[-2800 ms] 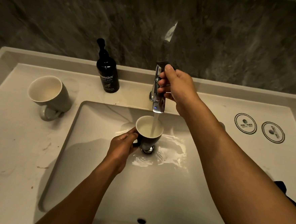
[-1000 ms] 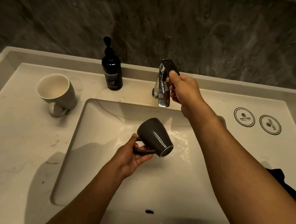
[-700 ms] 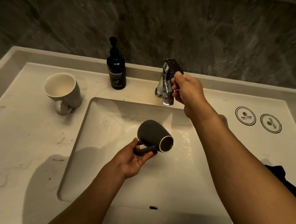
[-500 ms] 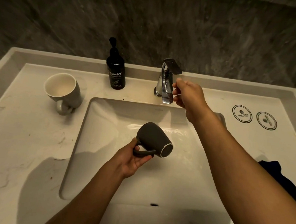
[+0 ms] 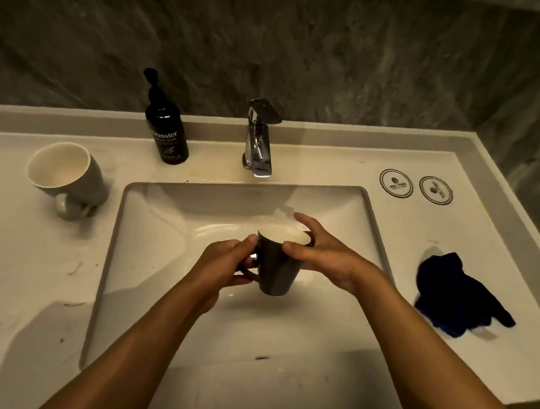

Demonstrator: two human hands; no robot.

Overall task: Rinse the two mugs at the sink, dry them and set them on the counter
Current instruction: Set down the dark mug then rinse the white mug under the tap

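From the head view, you hold the dark mug [image 5: 276, 267] upright over the sink [image 5: 152, 228], so drips likely fall in the basin. Your left hand [image 5: 222, 266] curls round its handle; your right hand [image 5: 319, 259] pinches its rim. The grey mug [image 5: 67, 176] lies tipped at the counter's back-left corner, the cloth [image 5: 457, 294] along its right edge.

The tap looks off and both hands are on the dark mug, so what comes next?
Probably the right hand reaches for the blue cloth to dry the dark mug: no water leaves the tap, and the left hand holds the handle.
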